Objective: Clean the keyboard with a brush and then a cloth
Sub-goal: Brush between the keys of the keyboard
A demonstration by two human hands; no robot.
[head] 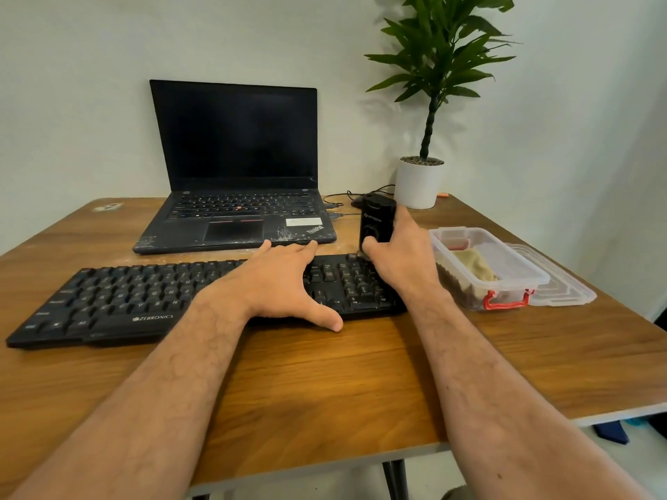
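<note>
Black keyboard (202, 297) lying long axis left to right near the desk (361, 373) middle, keys up. Left hand (278, 283) flat on its right half, fingers straight and spread. Right hand (400, 254) over the numpad end, fingers curled round an upright black brush (375, 221); bristles hidden. Behind: open laptop (234, 167), potted plant (420, 178). Toward right edge: clear box (483, 268) holding a beige cloth (472, 265), lid (563, 283) beside.

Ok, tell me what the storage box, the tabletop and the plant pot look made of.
Storage box: clear plastic, see-through walls, red clips. Tabletop: wood-grain surface with a pale edge, probably laminate rather than solid wood. Plant pot: smooth matte white, ceramic or plastic; cannot tell which.
</note>
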